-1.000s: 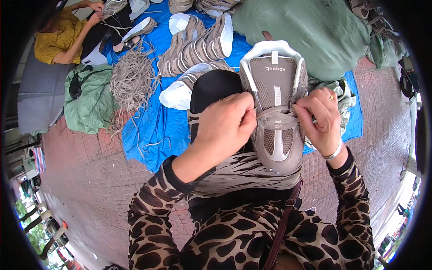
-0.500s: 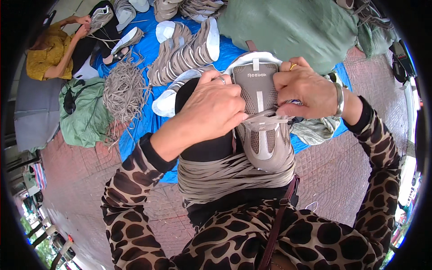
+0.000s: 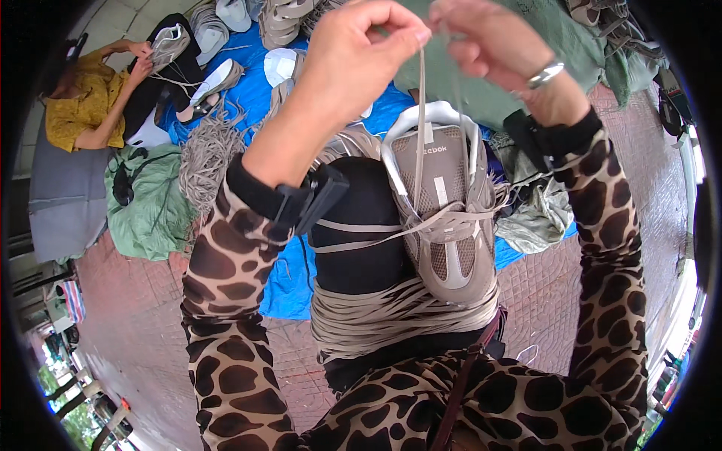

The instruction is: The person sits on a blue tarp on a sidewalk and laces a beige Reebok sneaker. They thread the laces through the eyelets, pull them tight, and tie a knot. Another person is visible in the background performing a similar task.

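A taupe and white sneaker (image 3: 455,259) rests on my lap, toe toward me, with its tongue upright in the collar. A flat taupe shoelace (image 3: 421,128) rises taut from its eyelets. My left hand (image 3: 361,56) pinches the end of that lace above the heel. Beside it my right hand (image 3: 496,49) is raised and closed, slightly blurred; a faint strand runs down from its fingers into the shoe. Other lace loops cross the vamp and trail left over my black trouser leg. A thick bundle of laces (image 3: 398,316) is wrapped around my thighs.
A blue tarp (image 3: 289,289) lies on the red paving, bearing several more sneakers and a pile of laces (image 3: 210,161). To the left, a person in a yellow top (image 3: 86,113) handles a shoe. Green sacks (image 3: 147,203) lie nearby, and a big green one stands behind my hands.
Both hands have risen from the shoe's sides to above its heel, drawing lace up through the eyelets. Loose loops now lie across the vamp and my leg.
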`<move>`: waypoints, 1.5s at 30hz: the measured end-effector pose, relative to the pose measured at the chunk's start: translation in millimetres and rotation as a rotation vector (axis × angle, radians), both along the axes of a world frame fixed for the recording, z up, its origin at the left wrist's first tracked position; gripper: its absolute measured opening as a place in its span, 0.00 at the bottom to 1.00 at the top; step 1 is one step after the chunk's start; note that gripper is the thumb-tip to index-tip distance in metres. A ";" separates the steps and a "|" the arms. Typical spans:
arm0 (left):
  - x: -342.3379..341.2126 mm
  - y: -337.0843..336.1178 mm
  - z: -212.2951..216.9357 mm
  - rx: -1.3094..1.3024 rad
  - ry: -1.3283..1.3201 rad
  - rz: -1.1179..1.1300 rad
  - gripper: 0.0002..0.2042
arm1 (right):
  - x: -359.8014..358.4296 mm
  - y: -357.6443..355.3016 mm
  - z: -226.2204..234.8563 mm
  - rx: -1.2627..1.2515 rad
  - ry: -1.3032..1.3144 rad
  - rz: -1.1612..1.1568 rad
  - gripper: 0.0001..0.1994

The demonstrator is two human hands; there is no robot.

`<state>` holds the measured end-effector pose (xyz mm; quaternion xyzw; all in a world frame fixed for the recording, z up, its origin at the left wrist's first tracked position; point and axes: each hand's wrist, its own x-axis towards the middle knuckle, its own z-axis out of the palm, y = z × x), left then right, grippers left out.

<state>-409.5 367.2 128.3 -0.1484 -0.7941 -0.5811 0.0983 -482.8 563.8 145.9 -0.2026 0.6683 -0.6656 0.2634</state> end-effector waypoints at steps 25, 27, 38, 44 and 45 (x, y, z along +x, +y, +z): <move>24.5 10.4 1.4 0.289 -0.197 0.431 0.12 | -55.5 1.5 -15.8 -0.341 -0.064 0.066 0.14; 59.9 14.4 -13.1 -0.035 0.076 0.216 0.10 | -73.5 9.7 -16.1 -0.324 -0.109 -0.023 0.15; 129.9 20.5 -24.2 -0.702 0.023 -0.118 0.08 | -52.0 14.3 -13.5 -0.288 -0.105 -0.070 0.16; 131.3 10.7 -22.2 -0.698 0.024 -0.161 0.11 | -47.9 26.2 1.9 -0.193 0.015 -0.149 0.16; 134.2 12.7 -21.7 -0.683 0.035 -0.137 0.11 | -45.9 27.8 4.5 -0.131 0.048 -0.204 0.15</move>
